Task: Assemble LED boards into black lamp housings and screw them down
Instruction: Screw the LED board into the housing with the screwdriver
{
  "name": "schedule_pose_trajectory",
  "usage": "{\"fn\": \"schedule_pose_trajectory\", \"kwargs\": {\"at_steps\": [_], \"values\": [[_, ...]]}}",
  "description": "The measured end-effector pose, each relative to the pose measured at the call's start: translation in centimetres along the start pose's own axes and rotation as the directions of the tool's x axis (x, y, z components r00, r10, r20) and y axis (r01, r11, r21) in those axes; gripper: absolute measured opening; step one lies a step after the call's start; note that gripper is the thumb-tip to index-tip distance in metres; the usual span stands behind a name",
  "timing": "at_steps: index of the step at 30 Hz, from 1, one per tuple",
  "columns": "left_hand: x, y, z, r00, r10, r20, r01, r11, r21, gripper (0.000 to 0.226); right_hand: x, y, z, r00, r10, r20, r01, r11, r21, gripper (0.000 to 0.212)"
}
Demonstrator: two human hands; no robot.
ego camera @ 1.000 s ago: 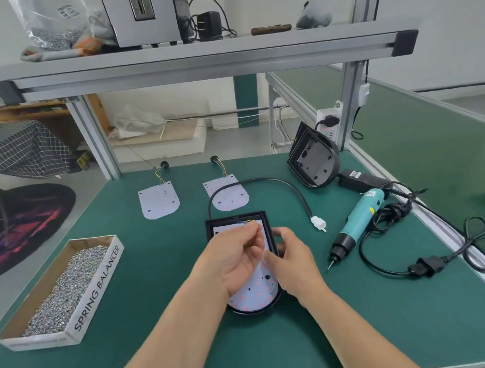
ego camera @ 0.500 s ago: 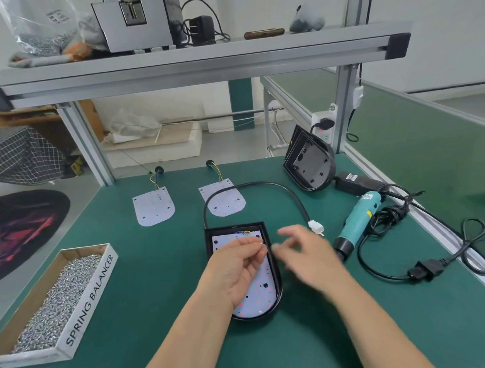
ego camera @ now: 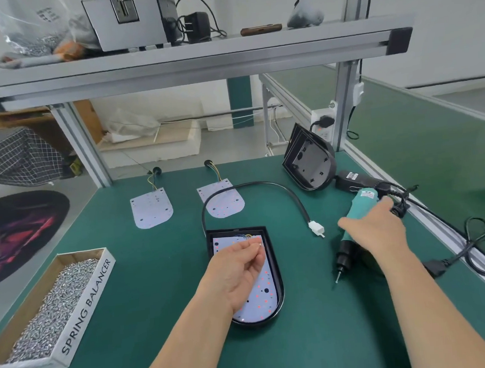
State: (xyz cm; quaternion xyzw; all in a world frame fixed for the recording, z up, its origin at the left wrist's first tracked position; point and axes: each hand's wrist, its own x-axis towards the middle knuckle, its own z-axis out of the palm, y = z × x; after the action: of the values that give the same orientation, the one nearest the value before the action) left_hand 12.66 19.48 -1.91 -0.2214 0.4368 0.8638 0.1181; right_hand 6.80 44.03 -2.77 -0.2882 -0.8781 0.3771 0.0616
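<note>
Board [ego camera: 262,296] white, red-dotted, inside black housing [ego camera: 258,323]

The left hand [ego camera: 236,274] lies over the left half of the board [ego camera: 263,295] in the black housing [ego camera: 281,292], and the silvery speck [ego camera: 260,243] pinched at its fingertips is too small to identify. The right hand [ego camera: 375,231] covers the middle of the screwdriver [ego camera: 346,252] near the right edge of the bench [ego camera: 161,277]; its far fingers are out of sight, so its grip cannot be judged, and its forearm hides part of the plug [ego camera: 436,266]. At the bench's near left corner, the picture's edge cuts off the box of screws [ego camera: 85,306].
</note>
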Motion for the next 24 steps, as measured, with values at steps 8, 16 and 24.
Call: {"fn": "schedule_pose_trajectory", "kwargs": {"at_steps": [8,16,24], "values": [[0.1,0.2,-0.3,1.000,-0.022,0.022,0.022,1.000,-0.017,0.015,-2.9,0.7,-1.8,0.948,-0.074,0.309,-0.290,0.198,0.936,0.007],[0.1,0.2,-0.5,0.999,-0.031,0.019,0.032,0.998,-0.051,0.014,-3.8,-3.4,-2.3,0.759,-0.583,0.289,-0.524,-0.284,0.803,0.033],[0.3,0.1,-0.3,0.999,-0.035,0.004,0.035,0.998,-0.054,0.013,-4.0,-8.6,0.9,0.937,-0.254,0.239,-0.287,-0.174,0.942,0.003]]}}
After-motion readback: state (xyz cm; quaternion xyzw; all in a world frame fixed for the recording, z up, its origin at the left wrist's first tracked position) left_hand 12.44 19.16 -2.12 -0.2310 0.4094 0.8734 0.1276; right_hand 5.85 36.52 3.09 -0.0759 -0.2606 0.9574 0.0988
